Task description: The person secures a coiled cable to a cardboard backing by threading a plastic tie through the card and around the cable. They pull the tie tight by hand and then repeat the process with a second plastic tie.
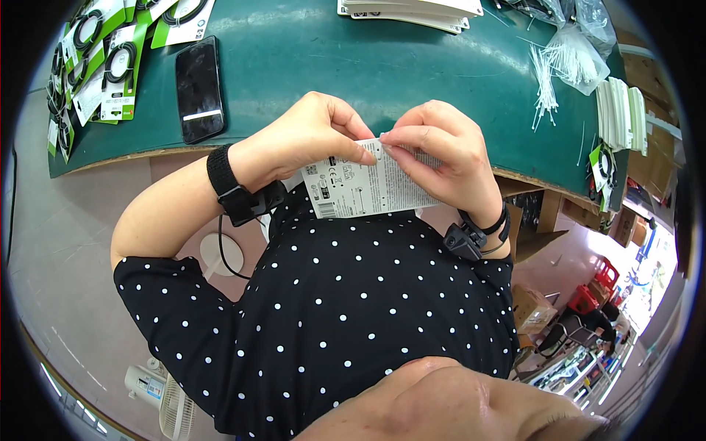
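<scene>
A white packaging card [334,192], its back covered in small dark print, is held upright close to my body, just off the table's near edge. My left hand [321,136] is closed on its upper left part, thumb lying over the printed side. My right hand [446,151] makes a pinch at the card's top edge, where the fingertips of both hands nearly meet. Whatever sits in that pinch is too small to make out. The other side of the card is turned away from view.
Carded black cables [120,62] pile up on the green table [294,66] at the left, near a black phone [200,92]. Stacked cards [412,11] lie at the back. Loose white cable ties [544,84] and more upright cards [618,114] are at the right.
</scene>
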### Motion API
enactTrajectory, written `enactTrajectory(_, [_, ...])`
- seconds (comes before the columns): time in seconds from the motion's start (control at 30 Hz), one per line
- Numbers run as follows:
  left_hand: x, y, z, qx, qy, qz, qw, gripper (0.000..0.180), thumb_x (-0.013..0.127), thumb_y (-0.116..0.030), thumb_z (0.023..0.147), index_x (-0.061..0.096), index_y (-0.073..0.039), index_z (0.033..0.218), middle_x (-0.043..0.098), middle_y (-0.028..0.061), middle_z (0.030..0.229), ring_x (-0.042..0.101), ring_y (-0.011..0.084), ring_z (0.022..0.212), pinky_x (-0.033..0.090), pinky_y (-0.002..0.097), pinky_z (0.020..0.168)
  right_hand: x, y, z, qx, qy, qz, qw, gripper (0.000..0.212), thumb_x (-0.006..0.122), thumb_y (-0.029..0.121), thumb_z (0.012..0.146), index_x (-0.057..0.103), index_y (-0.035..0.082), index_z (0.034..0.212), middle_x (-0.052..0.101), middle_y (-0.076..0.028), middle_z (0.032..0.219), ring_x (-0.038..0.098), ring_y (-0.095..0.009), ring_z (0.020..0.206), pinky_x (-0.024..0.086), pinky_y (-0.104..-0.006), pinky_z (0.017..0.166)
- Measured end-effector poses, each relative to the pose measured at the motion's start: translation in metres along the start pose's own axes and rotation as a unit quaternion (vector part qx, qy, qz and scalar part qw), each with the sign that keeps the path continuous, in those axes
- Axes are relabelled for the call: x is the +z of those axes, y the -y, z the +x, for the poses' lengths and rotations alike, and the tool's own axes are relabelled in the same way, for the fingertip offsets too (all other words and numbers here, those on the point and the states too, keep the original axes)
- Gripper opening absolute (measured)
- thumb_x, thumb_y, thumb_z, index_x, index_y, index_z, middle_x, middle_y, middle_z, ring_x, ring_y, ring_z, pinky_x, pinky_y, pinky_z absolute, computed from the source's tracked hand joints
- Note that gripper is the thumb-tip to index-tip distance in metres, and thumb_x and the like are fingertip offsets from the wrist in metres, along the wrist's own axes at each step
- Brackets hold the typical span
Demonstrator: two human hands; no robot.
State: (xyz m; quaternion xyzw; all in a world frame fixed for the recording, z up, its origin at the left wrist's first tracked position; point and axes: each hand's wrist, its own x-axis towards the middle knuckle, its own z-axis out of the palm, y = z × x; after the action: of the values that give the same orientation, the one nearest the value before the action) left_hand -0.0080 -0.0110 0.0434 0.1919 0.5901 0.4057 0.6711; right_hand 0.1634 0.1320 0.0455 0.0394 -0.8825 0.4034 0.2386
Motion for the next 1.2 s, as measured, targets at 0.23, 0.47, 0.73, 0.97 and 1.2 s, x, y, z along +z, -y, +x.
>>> enactTrajectory(0.23, [0.004,-0.002,0.004,0.005,0.013,0.025,1.0,0.019,0.082,0.002,0.072,0.072,0.005,0.088,0.073,0.0124,0.083,0.069,0.0134,0.073,0.055,0.0245,0.067,-0.005,0.002,0.0,0.077,-0.015,0.038,0.996,0.02,0.073,-0.007,0.074,0.071,0.002,0.092,0.067,-0.005,0.083,0.061,-0.013,0.069,0.047,-0.0235,0.057])
enactTrajectory(0.47, [0.006,-0.007,0.009,0.004,0.033,0.072,0.997,0.018,0.081,0.003,0.075,0.07,0.003,0.09,0.073,0.011,0.085,0.07,0.0118,0.075,0.055,0.0227,0.068,-0.01,0.006,0.0,0.12,0.066,0.023,0.99,0.018,0.075,-0.005,0.074,0.071,0.003,0.09,0.066,-0.004,0.076,0.06,-0.014,0.066,0.047,-0.0262,0.055])
enactTrajectory(0.73, [0.006,-0.01,0.01,0.004,0.04,0.054,0.998,0.017,0.082,0.001,0.076,0.07,0.002,0.089,0.073,0.0105,0.084,0.07,0.0113,0.075,0.055,0.0222,0.068,-0.004,-0.005,-0.007,0.008,0.029,-0.018,0.999,0.02,0.079,0.001,0.069,0.072,0.006,0.087,0.063,-0.004,0.08,0.059,-0.021,0.069,0.046,-0.0312,0.059])
enactTrajectory(0.97, [0.011,-0.006,0.006,0.035,0.037,0.063,0.997,0.019,0.085,-0.005,0.074,0.072,0.002,0.086,0.072,0.0085,0.08,0.066,0.0098,0.071,0.053,0.0226,0.066,-0.007,-0.002,-0.006,0.0,0.04,-0.032,0.999,0.022,0.08,0.003,0.067,0.072,0.007,0.087,0.06,-0.003,0.082,0.058,-0.021,0.071,0.045,-0.032,0.06])
enactTrajectory(1.2, [0.01,-0.002,0.005,0.049,0.021,0.091,0.994,0.016,0.084,-0.005,0.077,0.072,0.0,0.085,0.073,0.0078,0.083,0.068,0.0089,0.074,0.054,0.0208,0.067,-0.011,0.001,-0.003,-0.007,0.068,-0.036,0.997,0.02,0.078,0.005,0.069,0.07,0.008,0.086,0.059,-0.003,0.084,0.056,-0.021,0.072,0.045,-0.0331,0.061])
